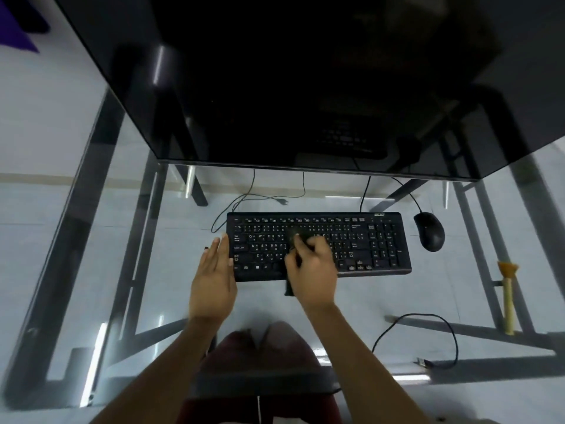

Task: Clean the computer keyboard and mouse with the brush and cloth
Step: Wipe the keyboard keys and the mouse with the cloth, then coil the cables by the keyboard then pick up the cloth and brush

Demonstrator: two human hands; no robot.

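A black keyboard (367, 240) lies on the glass desk (91, 270). My right hand (312, 264) is closed on a dark cloth (295, 237) and presses it onto the middle keys; a corner of the cloth hangs over the keyboard's front edge. Flat against the keyboard's left end rests my left hand (214, 276), fingers together, holding nothing. A black mouse (429, 231) sits to the right of the keyboard. The brush (508, 295), with a pale handle and orange bristles, lies at the right side of the desk.
A large dark monitor (290, 81) stands behind the keyboard. Cables (253, 197) run from under it. A loose USB cable (440, 338) curls at the near right. The desk's metal frame and my knees show through the glass.
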